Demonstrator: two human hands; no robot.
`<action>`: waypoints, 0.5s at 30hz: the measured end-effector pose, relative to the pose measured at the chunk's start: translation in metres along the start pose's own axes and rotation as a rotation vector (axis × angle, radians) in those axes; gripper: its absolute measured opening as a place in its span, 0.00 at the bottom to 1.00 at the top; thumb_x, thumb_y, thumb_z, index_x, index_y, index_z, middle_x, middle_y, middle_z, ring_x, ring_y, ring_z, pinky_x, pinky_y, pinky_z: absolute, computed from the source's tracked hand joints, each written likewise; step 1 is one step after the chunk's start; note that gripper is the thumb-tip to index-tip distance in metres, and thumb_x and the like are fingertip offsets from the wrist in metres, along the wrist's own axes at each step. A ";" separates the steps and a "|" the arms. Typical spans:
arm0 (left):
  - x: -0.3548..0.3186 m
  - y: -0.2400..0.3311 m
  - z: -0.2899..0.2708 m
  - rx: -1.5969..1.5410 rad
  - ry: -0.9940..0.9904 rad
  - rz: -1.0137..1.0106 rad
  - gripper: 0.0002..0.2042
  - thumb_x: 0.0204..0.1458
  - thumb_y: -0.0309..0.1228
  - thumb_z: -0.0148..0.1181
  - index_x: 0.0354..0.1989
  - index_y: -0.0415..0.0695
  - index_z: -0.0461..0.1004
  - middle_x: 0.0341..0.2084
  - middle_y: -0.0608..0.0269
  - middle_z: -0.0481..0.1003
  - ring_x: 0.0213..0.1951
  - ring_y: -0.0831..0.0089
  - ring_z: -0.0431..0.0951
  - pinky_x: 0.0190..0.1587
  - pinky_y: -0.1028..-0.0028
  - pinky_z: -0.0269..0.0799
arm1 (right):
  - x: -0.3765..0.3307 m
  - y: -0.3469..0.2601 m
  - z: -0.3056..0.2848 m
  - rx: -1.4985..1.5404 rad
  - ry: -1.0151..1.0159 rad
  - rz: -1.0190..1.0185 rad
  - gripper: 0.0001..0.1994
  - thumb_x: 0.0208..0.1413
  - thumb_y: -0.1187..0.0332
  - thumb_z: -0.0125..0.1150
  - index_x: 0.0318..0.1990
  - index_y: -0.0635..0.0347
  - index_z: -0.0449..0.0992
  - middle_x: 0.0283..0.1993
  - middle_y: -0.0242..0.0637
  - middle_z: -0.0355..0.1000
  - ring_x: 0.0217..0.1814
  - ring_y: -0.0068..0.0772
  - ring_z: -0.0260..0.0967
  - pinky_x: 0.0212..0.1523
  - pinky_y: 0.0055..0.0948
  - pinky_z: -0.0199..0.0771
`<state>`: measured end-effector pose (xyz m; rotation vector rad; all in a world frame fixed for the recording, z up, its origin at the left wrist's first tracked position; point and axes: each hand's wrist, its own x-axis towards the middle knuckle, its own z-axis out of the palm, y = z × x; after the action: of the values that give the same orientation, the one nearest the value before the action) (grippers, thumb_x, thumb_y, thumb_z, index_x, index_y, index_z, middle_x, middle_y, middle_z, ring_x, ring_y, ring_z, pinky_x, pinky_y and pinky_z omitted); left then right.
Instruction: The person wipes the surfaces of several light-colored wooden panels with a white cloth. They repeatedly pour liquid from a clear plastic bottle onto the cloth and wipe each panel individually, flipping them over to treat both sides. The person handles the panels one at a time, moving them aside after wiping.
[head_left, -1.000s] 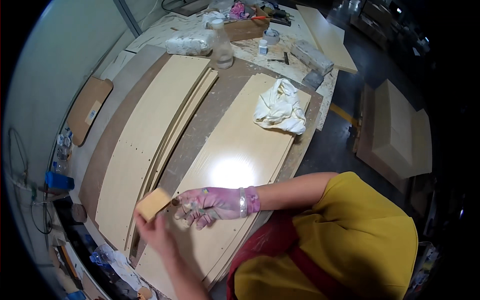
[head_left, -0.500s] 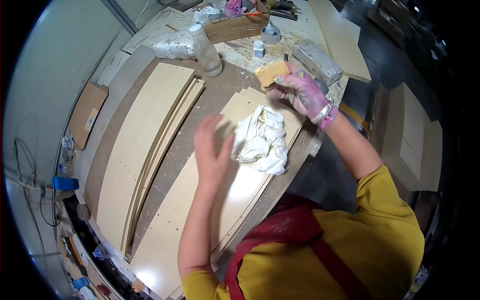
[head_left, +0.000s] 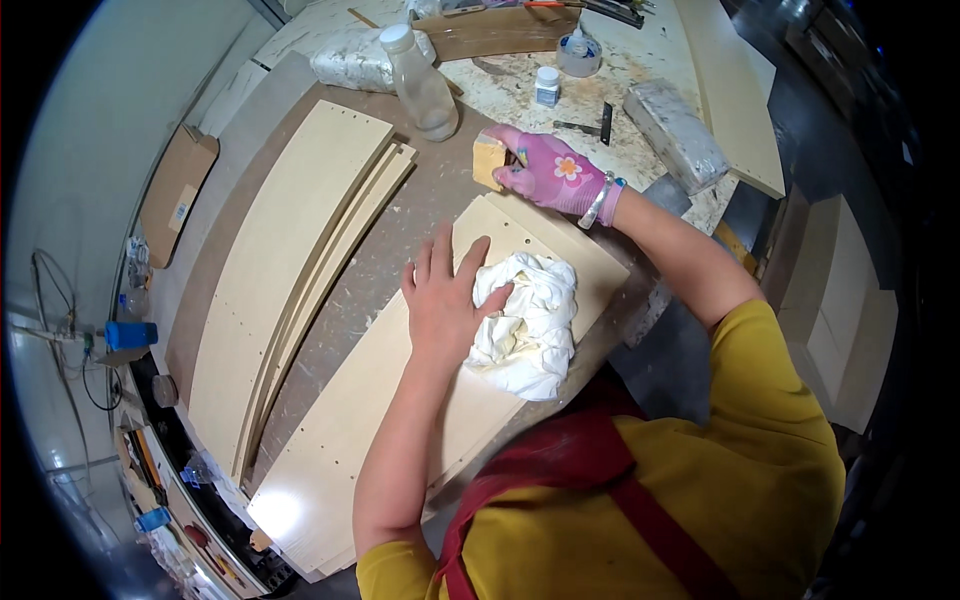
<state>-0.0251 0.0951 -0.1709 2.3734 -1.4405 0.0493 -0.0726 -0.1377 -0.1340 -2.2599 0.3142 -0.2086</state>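
Note:
My bare left hand lies with fingers spread on the top board of a pale, curved stack of boards. Its thumb reaches onto a crumpled white cloth lying on the same stack. A pink glove with a flower on it covers my right hand. That hand grips a small yellow-tan block, which looks like a sanding sponge, just beyond the stack's far end. Whether the block touches anything beneath it I cannot tell. Small dark holes dot the boards.
A second stack of curved boards lies to the left. Farther back stand a clear bottle, a small white bottle, a tape roll and a wrapped block. Cardboard stands at the right beside the bench.
My left hand has come down onto the board by the cloth. The right hand, still gripping the block, has moved left and turned so the back of its glove shows. The view has shifted slightly.

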 end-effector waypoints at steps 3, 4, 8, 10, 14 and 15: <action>0.002 0.001 -0.001 -0.008 -0.002 -0.003 0.29 0.45 0.55 0.59 0.55 0.56 0.70 0.61 0.50 0.58 0.59 0.51 0.60 0.57 0.45 0.54 | 0.004 0.013 0.011 -0.110 0.034 -0.207 0.28 0.53 0.64 0.53 0.62 0.59 0.59 0.43 0.55 0.73 0.45 0.55 0.71 0.48 0.41 0.70; 0.002 0.001 -0.001 -0.017 -0.002 -0.005 0.28 0.45 0.55 0.59 0.55 0.56 0.70 0.61 0.50 0.59 0.59 0.52 0.60 0.57 0.46 0.54 | 0.005 0.013 0.012 -0.126 0.012 -0.208 0.28 0.53 0.64 0.53 0.63 0.58 0.59 0.43 0.55 0.73 0.45 0.55 0.71 0.48 0.42 0.70; 0.002 0.001 -0.005 -0.035 -0.010 -0.011 0.28 0.46 0.55 0.58 0.55 0.55 0.70 0.61 0.49 0.59 0.60 0.52 0.60 0.58 0.50 0.53 | 0.009 0.006 0.010 -0.176 -0.059 -0.210 0.27 0.54 0.66 0.53 0.63 0.55 0.59 0.41 0.55 0.73 0.43 0.55 0.71 0.46 0.44 0.71; 0.002 0.000 -0.004 -0.032 -0.010 -0.013 0.28 0.47 0.55 0.58 0.55 0.54 0.71 0.61 0.48 0.59 0.60 0.52 0.60 0.59 0.52 0.52 | 0.010 0.004 0.011 -0.204 -0.087 -0.204 0.28 0.54 0.67 0.53 0.64 0.53 0.58 0.45 0.54 0.72 0.44 0.56 0.71 0.46 0.44 0.71; 0.002 0.000 -0.002 -0.044 -0.006 -0.013 0.28 0.46 0.54 0.58 0.55 0.55 0.71 0.61 0.48 0.59 0.60 0.53 0.61 0.58 0.52 0.53 | 0.017 -0.011 0.015 -0.356 -0.193 -0.080 0.28 0.54 0.67 0.53 0.64 0.50 0.58 0.51 0.54 0.70 0.41 0.55 0.71 0.45 0.43 0.72; 0.002 -0.002 -0.003 -0.050 -0.003 -0.013 0.28 0.46 0.54 0.58 0.55 0.55 0.71 0.61 0.48 0.59 0.60 0.53 0.61 0.58 0.52 0.53 | 0.020 -0.018 0.015 -0.411 -0.230 -0.029 0.28 0.54 0.67 0.52 0.64 0.50 0.58 0.50 0.54 0.71 0.40 0.55 0.72 0.43 0.44 0.73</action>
<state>-0.0221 0.0948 -0.1676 2.3432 -1.4115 0.0066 -0.0471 -0.1218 -0.1293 -2.6642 0.2154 0.1134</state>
